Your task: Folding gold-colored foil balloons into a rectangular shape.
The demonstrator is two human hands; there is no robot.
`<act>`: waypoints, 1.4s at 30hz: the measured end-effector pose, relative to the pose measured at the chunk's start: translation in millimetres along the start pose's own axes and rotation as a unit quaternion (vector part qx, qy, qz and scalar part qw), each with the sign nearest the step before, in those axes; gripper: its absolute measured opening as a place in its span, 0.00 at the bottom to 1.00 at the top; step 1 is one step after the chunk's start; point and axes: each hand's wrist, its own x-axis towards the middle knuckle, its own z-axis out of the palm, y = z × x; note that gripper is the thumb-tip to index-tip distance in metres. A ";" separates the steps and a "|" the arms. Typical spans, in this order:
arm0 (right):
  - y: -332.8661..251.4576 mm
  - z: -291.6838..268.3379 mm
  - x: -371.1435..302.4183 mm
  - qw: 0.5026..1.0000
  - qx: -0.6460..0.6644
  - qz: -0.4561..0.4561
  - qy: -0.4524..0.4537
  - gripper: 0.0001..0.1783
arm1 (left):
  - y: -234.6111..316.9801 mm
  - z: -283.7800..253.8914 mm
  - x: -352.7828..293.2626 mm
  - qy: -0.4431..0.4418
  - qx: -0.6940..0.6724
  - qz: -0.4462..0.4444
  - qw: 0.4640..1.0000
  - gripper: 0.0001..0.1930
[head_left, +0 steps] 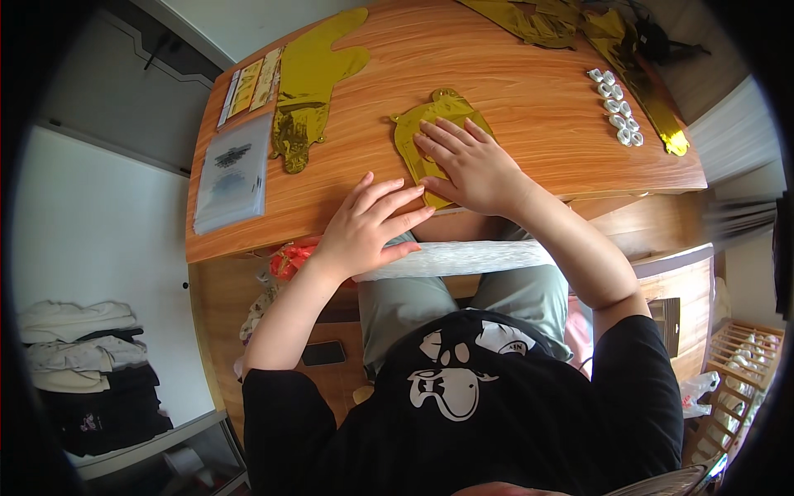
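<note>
A gold foil balloon (pixel 407 139), flat and folded small, lies on the wooden table close to the near edge. My right hand (pixel 475 169) rests palm down on it with the fingers stretched out, covering its right part. My left hand (pixel 364 227) is over the table's near edge, its fingers spread and pointing toward the balloon's lower corner. Nothing shows in its grasp. Farther left, a larger gold foil balloon (pixel 310 78) is laid out flat, with rounded lobes at its far end.
On the table's left are a stack of clear plastic bags (pixel 234 178) and printed cards (pixel 244 89). Small white ribbon rolls (pixel 612 107) sit at the right, beside more gold foil (pixel 641 87). A white translucent sheet (pixel 463 258) lies across my lap, below the table edge (pixel 331 238).
</note>
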 end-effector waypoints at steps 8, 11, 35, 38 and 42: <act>5.1 -17.3 -1.3 0.963 0.263 0.025 0.059 0.32 | 10.5 13.3 7.2 0.028 -0.004 -0.033 0.999 0.26; 6.4 -45.4 -18.0 0.895 0.427 0.053 0.121 0.26 | 16.9 16.4 20.9 0.060 -0.027 -0.084 0.994 0.25; -1.3 -19.4 -130.6 0.957 0.069 -0.095 0.265 0.15 | 27.3 27.8 23.0 0.099 0.026 0.013 0.995 0.22; -6.2 -19.8 -125.8 0.957 0.059 -0.046 0.281 0.16 | 28.1 30.7 23.8 0.110 0.025 0.019 0.993 0.17; -4.7 -22.2 -118.0 0.966 0.036 -0.007 0.254 0.18 | 31.2 26.0 22.9 0.103 -0.048 -0.009 0.993 0.23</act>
